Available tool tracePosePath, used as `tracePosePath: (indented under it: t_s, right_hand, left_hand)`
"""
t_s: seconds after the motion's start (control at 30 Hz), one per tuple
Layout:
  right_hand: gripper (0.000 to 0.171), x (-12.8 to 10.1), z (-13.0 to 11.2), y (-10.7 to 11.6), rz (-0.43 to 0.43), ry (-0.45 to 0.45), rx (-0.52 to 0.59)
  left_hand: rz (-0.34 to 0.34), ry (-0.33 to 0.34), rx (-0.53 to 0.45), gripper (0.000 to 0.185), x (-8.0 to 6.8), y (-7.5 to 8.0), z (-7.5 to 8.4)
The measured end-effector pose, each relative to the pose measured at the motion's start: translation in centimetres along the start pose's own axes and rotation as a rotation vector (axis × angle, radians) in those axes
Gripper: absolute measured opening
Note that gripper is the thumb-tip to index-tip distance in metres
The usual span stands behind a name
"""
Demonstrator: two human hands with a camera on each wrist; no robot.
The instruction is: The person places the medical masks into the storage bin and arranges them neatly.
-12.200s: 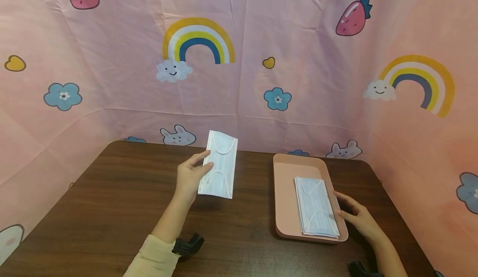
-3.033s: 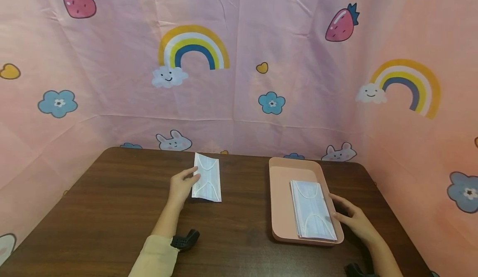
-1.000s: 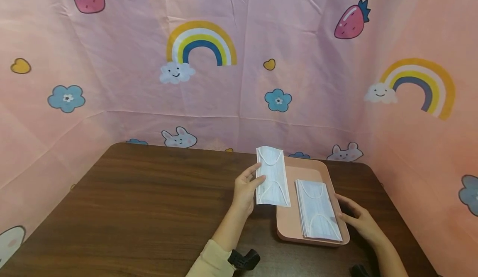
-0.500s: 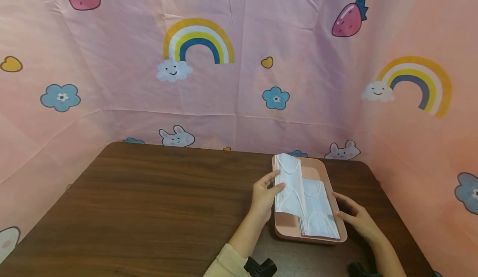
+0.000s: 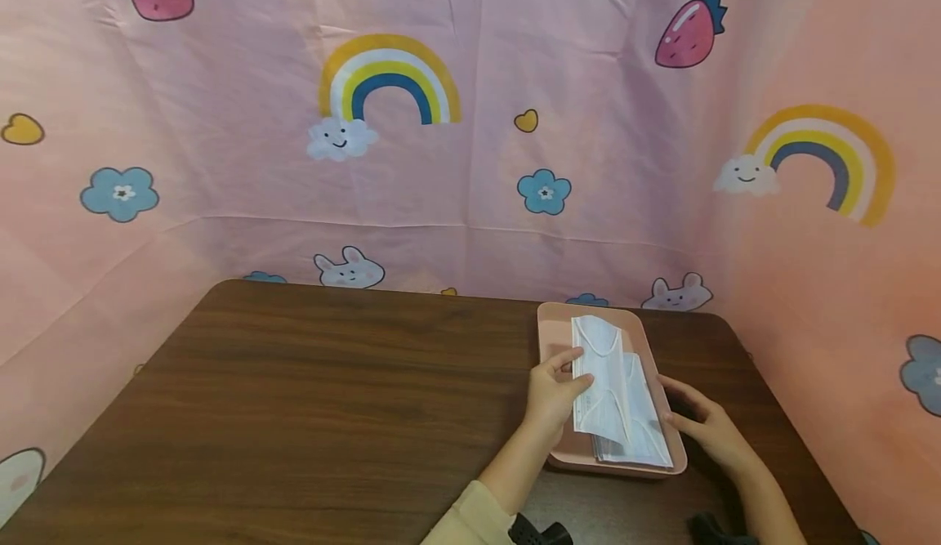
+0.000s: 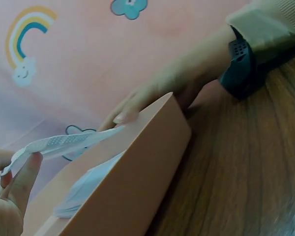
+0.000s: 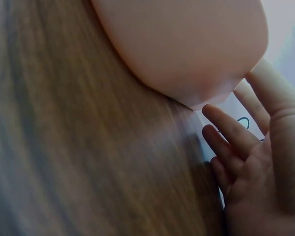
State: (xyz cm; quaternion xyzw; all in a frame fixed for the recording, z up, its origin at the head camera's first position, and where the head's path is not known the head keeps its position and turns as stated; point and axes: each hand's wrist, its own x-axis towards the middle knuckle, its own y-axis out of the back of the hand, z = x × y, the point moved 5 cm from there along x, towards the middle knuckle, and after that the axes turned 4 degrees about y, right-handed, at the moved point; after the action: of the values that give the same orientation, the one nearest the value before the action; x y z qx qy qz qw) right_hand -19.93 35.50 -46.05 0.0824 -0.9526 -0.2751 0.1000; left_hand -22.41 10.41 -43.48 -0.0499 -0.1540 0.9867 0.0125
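A light-blue face mask point(image 5: 601, 398) with white ear loops is pinched at its left edge between the thumb and fingers of my left hand point(image 5: 553, 394). It hangs tilted over the pink tray point(image 5: 553, 332), overlapping a stack of similar masks point(image 5: 647, 431) inside. In the left wrist view the held mask point(image 6: 64, 142) stands above the stack point(image 6: 86, 189), its far end near the tray's rim. My right hand point(image 5: 709, 426) holds the tray's right side, thumb at the rim. In the right wrist view its fingers point(image 7: 231, 130) lie against the tray's outer side point(image 7: 187, 44).
The tray stands on a dark brown wooden table point(image 5: 331, 398), near its right end. A pink cloth point(image 5: 470, 177) printed with rainbows, flowers and strawberries hangs behind and on both sides. A black wrist mount point(image 5: 540, 530) sits on my left wrist.
My left hand has carried the mask rightward from above the table to over the tray and lower towards the stack. My right hand has stayed at the tray's right side.
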Motion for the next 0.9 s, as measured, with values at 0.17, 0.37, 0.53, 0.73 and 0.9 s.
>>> tracePosePath:
  t_s: [0.17,0.37,0.53,0.73,0.9]
  right_hand:
    - [0.052,0.1,0.1,0.1,-0.003,0.016,-0.005]
    - [0.052,0.2,-0.2,0.3,0.011,0.016,0.017]
    - [0.052,0.2,0.0,0.2,0.006,0.005,0.005]
    - [0.052,0.1,0.2,0.0,0.004,0.017,0.013]
    - [0.052,0.1,0.2,0.0,0.005,0.014,0.02]
  left_hand:
    - [0.022,0.039,0.005,0.037,-0.2,-1.2,-0.8]
    - [0.05,0.071,0.071,0.035,-0.2,-2.3,-1.6]
    - [0.04,0.098,0.083,0.035,0.0,-2.7,-2.2]
    - [0.04,0.093,0.194,0.036,0.2,-2.5,-2.2]
    - [0.038,0.034,0.377,0.038,0.3,-2.0,-1.9]
